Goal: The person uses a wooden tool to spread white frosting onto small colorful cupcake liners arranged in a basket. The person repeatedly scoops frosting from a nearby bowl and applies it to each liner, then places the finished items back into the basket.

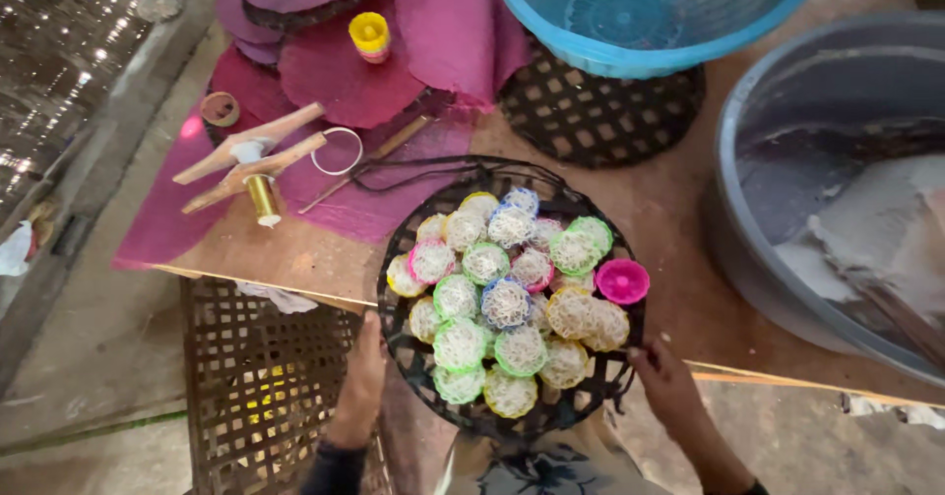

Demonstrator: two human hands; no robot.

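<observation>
Both hands (512, 382) on round woven tray (413, 352)

Brightness: dim, soft and even over the table (679, 210), no hard glare
Light source: cannot tell; small bright specks of light show through the woven wall (69, 42) at top left
Shadows: faint; darkest under the table edge, around the left hand (360, 377) and right hand (669, 382)
Colour: pink cloth (394, 72) and blue basket (650, 13) stay vivid
Sharpness: slightly soft overall, the noodle nests on the round tray (404, 338) clearest
Edges: wide-angle bend, grey tub (778, 160) stretched at right
</observation>
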